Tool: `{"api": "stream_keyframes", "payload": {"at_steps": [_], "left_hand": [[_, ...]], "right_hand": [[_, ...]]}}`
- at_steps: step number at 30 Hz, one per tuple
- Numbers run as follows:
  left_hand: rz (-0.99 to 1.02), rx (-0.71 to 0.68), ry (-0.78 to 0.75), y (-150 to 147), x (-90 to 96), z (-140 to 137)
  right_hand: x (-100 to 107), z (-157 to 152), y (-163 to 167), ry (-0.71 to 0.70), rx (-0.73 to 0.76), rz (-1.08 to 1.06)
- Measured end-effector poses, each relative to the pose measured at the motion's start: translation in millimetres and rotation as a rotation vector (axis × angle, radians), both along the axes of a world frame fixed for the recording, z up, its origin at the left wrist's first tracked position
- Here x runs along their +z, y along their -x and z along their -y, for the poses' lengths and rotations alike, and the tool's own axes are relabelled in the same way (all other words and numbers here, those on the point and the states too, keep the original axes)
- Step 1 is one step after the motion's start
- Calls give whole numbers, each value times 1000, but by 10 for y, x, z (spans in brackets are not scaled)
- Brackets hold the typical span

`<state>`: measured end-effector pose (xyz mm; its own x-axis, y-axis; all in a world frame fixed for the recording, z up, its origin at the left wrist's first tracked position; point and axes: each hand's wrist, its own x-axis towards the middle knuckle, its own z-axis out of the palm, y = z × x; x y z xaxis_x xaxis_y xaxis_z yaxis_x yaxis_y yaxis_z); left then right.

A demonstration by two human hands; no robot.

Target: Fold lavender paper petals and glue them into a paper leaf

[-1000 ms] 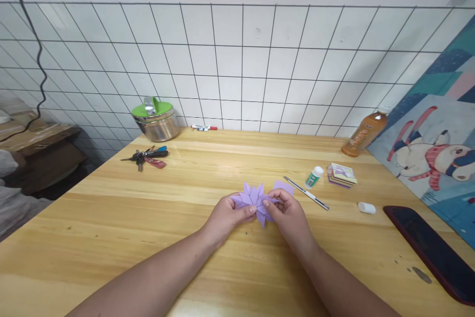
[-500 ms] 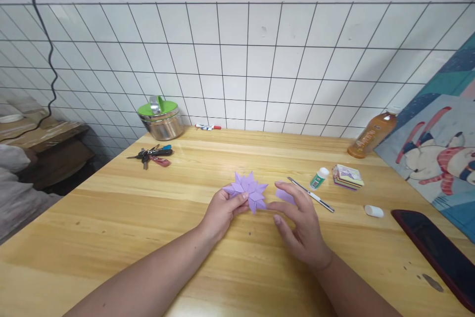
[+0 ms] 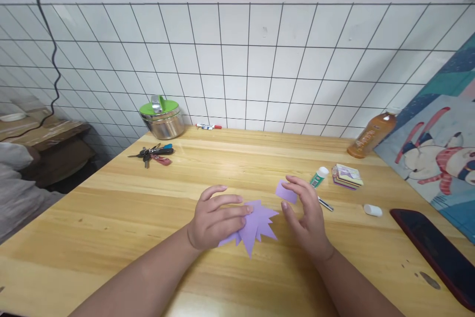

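Observation:
A purple folded-paper flower [image 3: 256, 228] with many pointed tips lies on the table, its smoother side facing up. My left hand [image 3: 218, 218] rests across the flower's left part, fingers stretched out and hiding some of it. To the flower's right, my right hand [image 3: 304, 220] hovers with thumb and fingers apart and nothing between them. Its fingertips are close to a purple paper square [image 3: 285, 192]; whether they touch it I cannot tell. Just beyond that hand lies a slim metallic cutter or pen [image 3: 325, 203], partly covered by the hand.
A glue stick [image 3: 319, 177], its loose white cap [image 3: 373, 210], a block of paper slips [image 3: 347, 176] and a phone [image 3: 432, 257] lie rightward. Farther back are a drink bottle [image 3: 373, 134], marker [image 3: 208, 126], keys [image 3: 152, 153] and a green-lidded steel pot [image 3: 163, 119].
The paper flower has been turned over and laid on the table, nearer to me. My left hand went from pinching it to lying over it. My right hand moved slightly right.

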<state>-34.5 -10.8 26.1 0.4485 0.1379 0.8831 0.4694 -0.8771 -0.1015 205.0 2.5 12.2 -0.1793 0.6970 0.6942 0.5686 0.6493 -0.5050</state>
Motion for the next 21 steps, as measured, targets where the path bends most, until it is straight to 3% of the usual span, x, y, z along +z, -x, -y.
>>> {"api": "stream_keyframes", "payload": {"at_steps": [7, 15, 21], "left_hand": [[59, 89, -229, 16, 16, 39], [-16, 92, -207, 28, -51, 23], [-59, 63, -145, -3, -65, 36]], "right_hand": [[16, 9, 10, -17, -3, 9], [115, 183, -7, -158, 165, 102], [155, 257, 69, -160, 200, 302]]}}
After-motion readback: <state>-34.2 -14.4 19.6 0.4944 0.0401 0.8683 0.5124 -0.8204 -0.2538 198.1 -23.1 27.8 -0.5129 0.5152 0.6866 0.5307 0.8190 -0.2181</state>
